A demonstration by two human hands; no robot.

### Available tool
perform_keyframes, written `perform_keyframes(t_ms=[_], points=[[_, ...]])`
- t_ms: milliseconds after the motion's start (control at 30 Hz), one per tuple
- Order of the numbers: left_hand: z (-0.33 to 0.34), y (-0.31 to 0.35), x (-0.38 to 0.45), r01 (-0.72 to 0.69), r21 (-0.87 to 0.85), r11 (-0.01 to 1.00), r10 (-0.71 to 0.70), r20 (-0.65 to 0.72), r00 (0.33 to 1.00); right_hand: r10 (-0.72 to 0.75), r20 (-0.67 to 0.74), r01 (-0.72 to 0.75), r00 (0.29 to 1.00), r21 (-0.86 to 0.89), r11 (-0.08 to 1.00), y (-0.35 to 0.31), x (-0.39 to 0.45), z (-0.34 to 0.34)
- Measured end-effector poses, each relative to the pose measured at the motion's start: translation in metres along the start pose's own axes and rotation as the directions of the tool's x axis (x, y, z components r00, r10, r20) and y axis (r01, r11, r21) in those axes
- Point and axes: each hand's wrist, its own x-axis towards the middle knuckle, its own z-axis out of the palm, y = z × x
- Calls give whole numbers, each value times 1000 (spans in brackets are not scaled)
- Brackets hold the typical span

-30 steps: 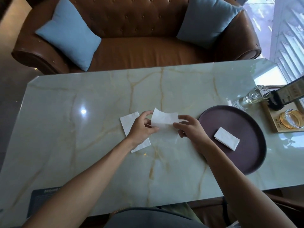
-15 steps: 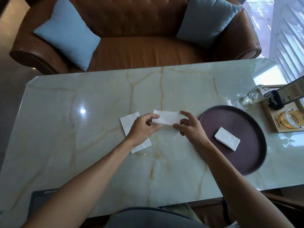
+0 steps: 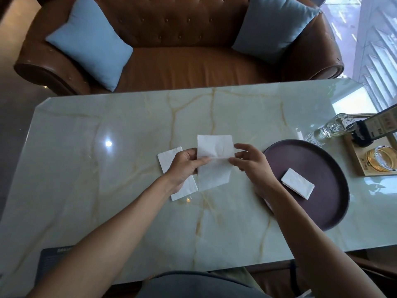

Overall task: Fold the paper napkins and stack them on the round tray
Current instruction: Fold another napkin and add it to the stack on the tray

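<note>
A brown leather sofa with two blue cushions stands along the far side of a pale marble worktop. On the right part of the worktop lies a dark round tray, and on it rests one folded napkin, near its middle. Beyond the tray, at the right edge, a wooden board carries a black stand with a card and a glass dish with gold rings, and a clear glass bottle lies on its side just beside the tray's far rim. At the middle of the worktop the person holds a white napkin, opened out into a tall strip; its upper half stands clear of the surface and its lower half hangs toward the near side. The left hand has its grip clamped on the napkin's left edge, thumb on top. The right hand pinches the right edge between thumb and forefinger, the other fingers spread loosely. Partly under the left hand lies another napkin, flat on the worktop, just beside the held one.
</note>
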Motion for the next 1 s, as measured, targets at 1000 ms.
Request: perform_keyframes(t_ms=[1000], points=[[-7, 29, -6, 52, -107, 993, -39, 120, 992, -71, 189, 54, 979, 95, 994, -11, 9, 11]])
